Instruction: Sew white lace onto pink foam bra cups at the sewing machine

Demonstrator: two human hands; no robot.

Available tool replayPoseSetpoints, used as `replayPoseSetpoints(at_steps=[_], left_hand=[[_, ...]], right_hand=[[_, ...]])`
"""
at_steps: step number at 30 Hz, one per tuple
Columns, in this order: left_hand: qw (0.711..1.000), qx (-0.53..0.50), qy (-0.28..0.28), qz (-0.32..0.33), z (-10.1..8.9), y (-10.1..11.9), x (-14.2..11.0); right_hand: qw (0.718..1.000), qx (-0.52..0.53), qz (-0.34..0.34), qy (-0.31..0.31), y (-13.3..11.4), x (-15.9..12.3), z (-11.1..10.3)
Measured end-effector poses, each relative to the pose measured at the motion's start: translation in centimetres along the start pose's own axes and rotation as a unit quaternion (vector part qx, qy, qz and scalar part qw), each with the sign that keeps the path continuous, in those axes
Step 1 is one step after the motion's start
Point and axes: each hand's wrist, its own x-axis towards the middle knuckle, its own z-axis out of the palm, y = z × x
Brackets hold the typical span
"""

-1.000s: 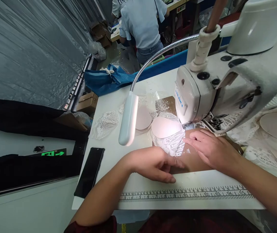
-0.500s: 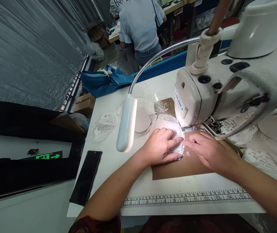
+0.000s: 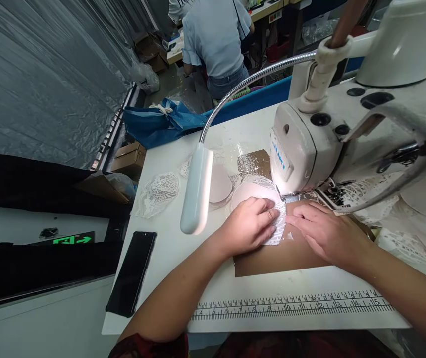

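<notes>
We have the cup (image 3: pixel 249 190) on the table (image 3: pixel 243 128), just under the front of the machine (image 3: pixel 295 144), with its lace (image 3: pixel 280 227) spread toward us over the brown sheet (image 3: pixel 268 262). We judge it very light. The pale pad looks smooth and springy, likely to dent under a finger and rise again, while the lace seems limp, quick to wrinkle and easy to snag or pull out of line; on that slick-looking sheet, it may slide at a slight push. We would guide it with flat fingers on the lace close to where it joins the pad, and by the outer edge, rather than squeeze the pad. Our left hand (image 3: pixel 248 223) lies palm down across the pad's near side and the lace, fingers close together and loosely bent; its thumb does not show clearly, so we cannot tell if any lace is pinched. Our right hand (image 3: pixel 321 228) rests over the sheet, fingers gathered and curled, one fingertip at the lace's right edge, touching or just beside it; whether it grips that edge we cannot tell.
</notes>
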Motion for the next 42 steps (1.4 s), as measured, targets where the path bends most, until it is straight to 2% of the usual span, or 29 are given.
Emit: replayPoseSetpoints(at_steps=[3,14,19,31,37,42], left_hand=[[0.997,0.063,-0.042,0.027,0.1,0.0,0.2],[0.983,0.139,-0.074,0.098,-0.1,-0.6,0.2],[0.986,0.139,-0.062,0.075,0.2,-0.4,0.1],[0.988,0.151,-0.021,0.026,0.9,-0.1,0.6],[0.991,0.131,-0.014,0.036,0.8,-0.4,0.2],[0.994,0.095,-0.02,0.054,0.3,-0.5,-0.1]], right_hand=[[1.0,-0.022,0.012,-0.002,-0.1,0.2,-0.1],[0.998,-0.063,-0.013,0.017,-0.3,0.3,-0.7],[0.997,-0.08,-0.009,0.021,-0.5,0.4,-1.1],[0.988,-0.145,0.058,0.01,-0.7,1.3,-1.1],[0.998,-0.055,0.02,0.006,0.1,0.2,-0.4],[0.998,0.014,-0.023,-0.052,0.3,-0.4,-0.4]])
